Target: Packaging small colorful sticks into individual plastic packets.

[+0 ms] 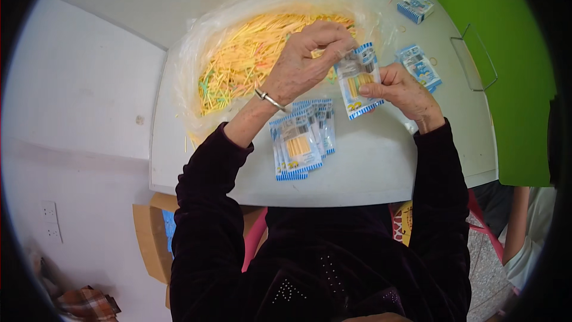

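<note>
Both hands (357, 74) on half-hidden packet (358, 80)

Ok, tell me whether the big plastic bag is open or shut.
Open: the plastic bag has its mouth spread wide, baring the yellow sticks.

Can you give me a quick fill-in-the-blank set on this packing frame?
1. Both hands, the left hand and the right hand, hold one small ____ between them.
2. The loose yellow sticks lie in a clear plastic ____.
3. The stack of filled packets lies on the ____ table.
4. The bangle sits on the ____ wrist.

Missing: packet; bag; white; left
</note>
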Action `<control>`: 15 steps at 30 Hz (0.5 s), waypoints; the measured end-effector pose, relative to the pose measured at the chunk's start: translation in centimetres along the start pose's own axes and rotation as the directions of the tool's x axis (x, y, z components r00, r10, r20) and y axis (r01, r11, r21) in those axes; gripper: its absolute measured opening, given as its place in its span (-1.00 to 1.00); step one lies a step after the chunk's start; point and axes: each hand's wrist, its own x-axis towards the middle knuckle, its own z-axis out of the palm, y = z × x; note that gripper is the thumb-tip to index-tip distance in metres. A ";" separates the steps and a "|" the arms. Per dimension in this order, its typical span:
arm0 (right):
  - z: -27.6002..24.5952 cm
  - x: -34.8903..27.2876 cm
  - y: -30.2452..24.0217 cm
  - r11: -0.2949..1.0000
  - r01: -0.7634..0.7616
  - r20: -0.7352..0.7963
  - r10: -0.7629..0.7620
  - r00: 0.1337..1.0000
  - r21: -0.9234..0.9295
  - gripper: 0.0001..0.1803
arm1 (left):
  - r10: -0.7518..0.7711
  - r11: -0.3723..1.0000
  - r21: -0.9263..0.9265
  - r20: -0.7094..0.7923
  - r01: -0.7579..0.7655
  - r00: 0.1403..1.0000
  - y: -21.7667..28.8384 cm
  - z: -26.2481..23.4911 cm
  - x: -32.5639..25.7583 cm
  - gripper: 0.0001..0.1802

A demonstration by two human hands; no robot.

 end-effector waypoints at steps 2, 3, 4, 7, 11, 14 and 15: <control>0.1 0.2 0.6 1.000 0.023 0.071 -0.024 0.997 0.014 -0.74 | 0.030 0.994 0.101 0.029 -0.033 0.999 0.9 0.2 -0.8 -0.82; 0.6 0.1 0.8 1.000 0.005 0.086 -0.007 0.996 0.024 -0.74 | 0.078 0.976 0.196 0.073 -0.091 0.994 1.4 0.2 -1.3 -0.81; 1.1 0.1 0.8 1.000 0.000 0.100 -0.002 0.995 0.016 -0.73 | 0.061 0.977 0.200 0.064 -0.073 0.996 1.6 0.0 -1.9 -0.81; 3.4 -0.3 0.2 0.999 -0.019 0.174 0.026 0.984 -0.043 -0.72 | -0.128 0.966 0.231 0.052 0.112 0.990 2.9 -1.4 -4.5 -0.80; 4.5 -0.6 0.0 0.965 -0.135 0.194 0.180 0.964 -0.224 -0.70 | -0.429 0.902 0.085 0.063 0.423 0.901 3.3 -4.2 -8.9 -0.70; 5.1 -0.5 2.1 0.898 -0.097 0.159 0.181 0.971 -0.428 -0.70 | -0.545 0.838 0.023 0.009 0.545 0.838 2.0 -4.3 -12.6 -0.63; 5.4 -0.5 3.0 0.897 -0.096 0.163 0.182 0.970 -0.431 -0.70 | -0.546 0.838 0.021 0.004 0.545 0.838 1.8 -4.3 -13.5 -0.63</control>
